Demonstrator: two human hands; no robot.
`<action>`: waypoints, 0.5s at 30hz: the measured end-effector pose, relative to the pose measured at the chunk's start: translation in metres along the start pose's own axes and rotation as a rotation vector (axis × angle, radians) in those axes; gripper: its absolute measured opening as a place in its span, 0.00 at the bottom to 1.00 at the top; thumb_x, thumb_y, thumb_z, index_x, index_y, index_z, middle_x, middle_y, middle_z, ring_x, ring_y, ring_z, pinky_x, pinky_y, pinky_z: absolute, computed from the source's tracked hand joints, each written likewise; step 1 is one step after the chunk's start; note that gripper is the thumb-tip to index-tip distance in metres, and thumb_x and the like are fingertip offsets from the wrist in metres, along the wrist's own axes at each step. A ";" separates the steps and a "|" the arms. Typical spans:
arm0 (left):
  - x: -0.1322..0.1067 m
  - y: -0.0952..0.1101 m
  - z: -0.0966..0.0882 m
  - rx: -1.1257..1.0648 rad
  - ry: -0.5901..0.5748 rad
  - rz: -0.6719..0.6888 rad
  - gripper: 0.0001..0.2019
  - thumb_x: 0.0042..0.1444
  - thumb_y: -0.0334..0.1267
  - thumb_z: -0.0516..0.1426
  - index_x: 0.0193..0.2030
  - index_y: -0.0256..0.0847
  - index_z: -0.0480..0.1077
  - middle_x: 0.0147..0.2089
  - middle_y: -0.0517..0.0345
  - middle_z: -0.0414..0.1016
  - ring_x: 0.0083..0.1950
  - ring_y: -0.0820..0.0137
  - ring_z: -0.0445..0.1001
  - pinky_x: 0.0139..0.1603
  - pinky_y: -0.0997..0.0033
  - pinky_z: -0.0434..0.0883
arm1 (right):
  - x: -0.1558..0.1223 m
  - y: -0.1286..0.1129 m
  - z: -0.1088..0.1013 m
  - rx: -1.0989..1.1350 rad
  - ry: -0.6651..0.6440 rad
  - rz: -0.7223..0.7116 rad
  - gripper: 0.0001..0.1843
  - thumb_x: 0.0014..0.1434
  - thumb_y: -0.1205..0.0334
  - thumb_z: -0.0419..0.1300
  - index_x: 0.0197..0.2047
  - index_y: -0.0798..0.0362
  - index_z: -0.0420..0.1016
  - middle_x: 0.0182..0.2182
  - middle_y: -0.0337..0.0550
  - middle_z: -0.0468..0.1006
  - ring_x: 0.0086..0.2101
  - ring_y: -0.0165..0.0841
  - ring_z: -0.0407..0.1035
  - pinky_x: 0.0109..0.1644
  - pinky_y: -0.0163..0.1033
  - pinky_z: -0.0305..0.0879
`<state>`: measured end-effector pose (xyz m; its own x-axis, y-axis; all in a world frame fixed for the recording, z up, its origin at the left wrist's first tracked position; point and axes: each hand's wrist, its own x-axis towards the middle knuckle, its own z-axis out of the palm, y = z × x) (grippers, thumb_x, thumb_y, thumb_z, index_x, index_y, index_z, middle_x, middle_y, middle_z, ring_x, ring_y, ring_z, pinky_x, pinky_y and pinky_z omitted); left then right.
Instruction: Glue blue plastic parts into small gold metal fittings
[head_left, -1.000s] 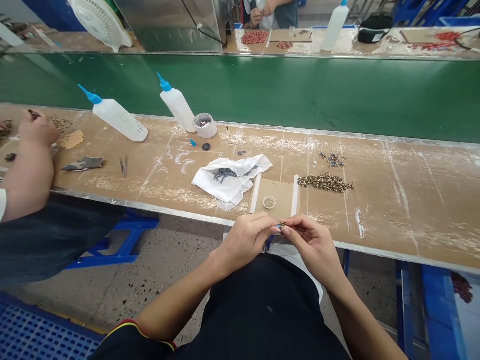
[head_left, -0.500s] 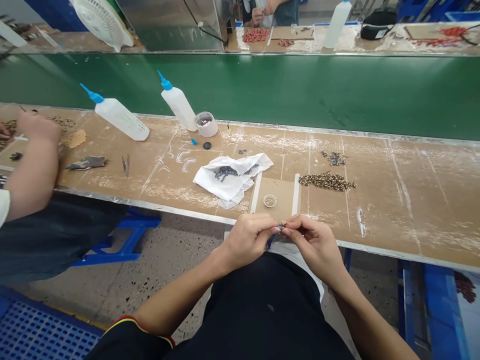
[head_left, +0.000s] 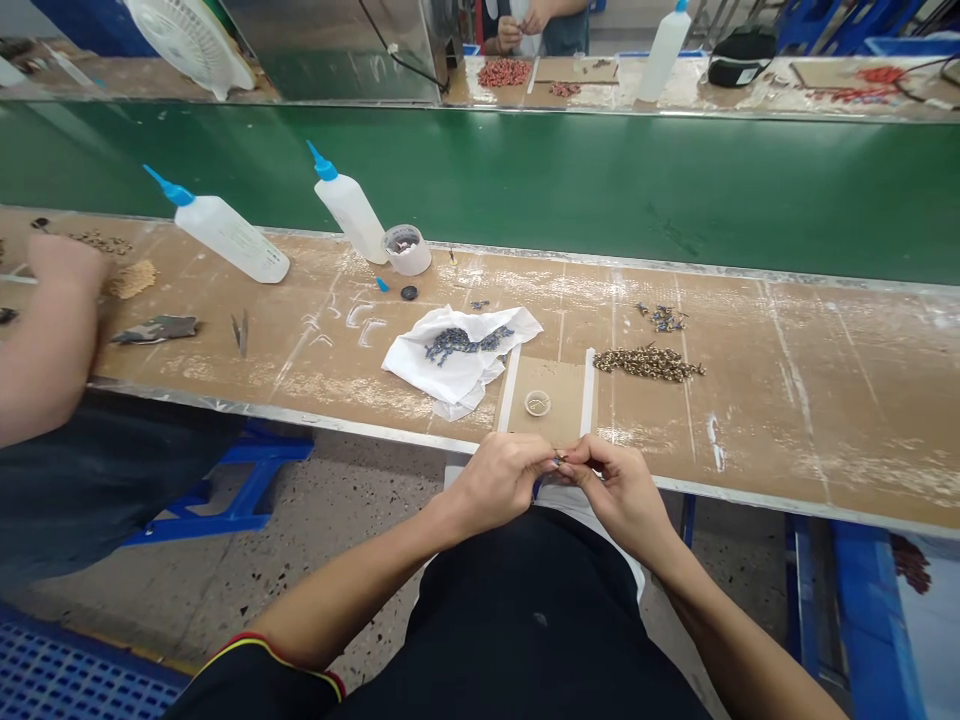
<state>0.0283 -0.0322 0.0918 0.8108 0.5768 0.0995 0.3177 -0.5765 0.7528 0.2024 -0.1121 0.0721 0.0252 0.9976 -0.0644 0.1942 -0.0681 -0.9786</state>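
Observation:
My left hand [head_left: 501,478] and my right hand [head_left: 621,488] meet fingertip to fingertip just below the front edge of the brown workbench [head_left: 787,400]. Both pinch one tiny metal part [head_left: 559,459] between them. Just beyond the hands a small round dish [head_left: 538,403] sits on a cardboard pad [head_left: 547,400]. A pile of small brass parts [head_left: 648,363] lies to the right of the pad. To the left, a white cloth [head_left: 459,355] holds several small blue parts [head_left: 459,341].
Two squeeze bottles with blue nozzles [head_left: 223,233] [head_left: 349,208] and a white cup [head_left: 406,249] stand further back. Tweezers [head_left: 241,333] lie at the left. A co-worker's arm [head_left: 46,330] rests on the bench at far left. A green conveyor belt [head_left: 600,185] runs behind.
My hands stay together on the part, with the fingers drawn slightly closer. The co-worker's hand at the left has shifted further left.

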 end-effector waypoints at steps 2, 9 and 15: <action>0.000 -0.002 0.000 -0.034 -0.021 -0.036 0.14 0.64 0.29 0.48 0.32 0.35 0.73 0.29 0.55 0.74 0.30 0.70 0.69 0.32 0.72 0.62 | 0.002 0.003 -0.001 0.036 -0.016 0.038 0.09 0.64 0.58 0.61 0.32 0.52 0.74 0.29 0.40 0.78 0.32 0.34 0.74 0.37 0.38 0.69; -0.007 -0.019 -0.019 -0.237 -0.114 -0.321 0.13 0.67 0.40 0.51 0.50 0.41 0.74 0.36 0.57 0.79 0.36 0.69 0.76 0.37 0.73 0.70 | 0.007 0.011 -0.007 0.236 -0.081 0.288 0.13 0.61 0.51 0.63 0.37 0.54 0.76 0.31 0.44 0.81 0.33 0.35 0.76 0.40 0.39 0.72; 0.000 -0.107 -0.062 0.217 0.338 -0.366 0.15 0.65 0.44 0.50 0.46 0.38 0.74 0.48 0.48 0.77 0.50 0.59 0.75 0.52 0.61 0.72 | 0.009 0.039 -0.052 -0.019 0.202 0.238 0.17 0.59 0.46 0.63 0.35 0.54 0.78 0.33 0.45 0.82 0.34 0.36 0.75 0.40 0.39 0.70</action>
<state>-0.0358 0.0654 0.0514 0.4361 0.8958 0.0862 0.6732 -0.3883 0.6293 0.2614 -0.1061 0.0438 0.2662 0.9310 -0.2496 0.1779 -0.3019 -0.9366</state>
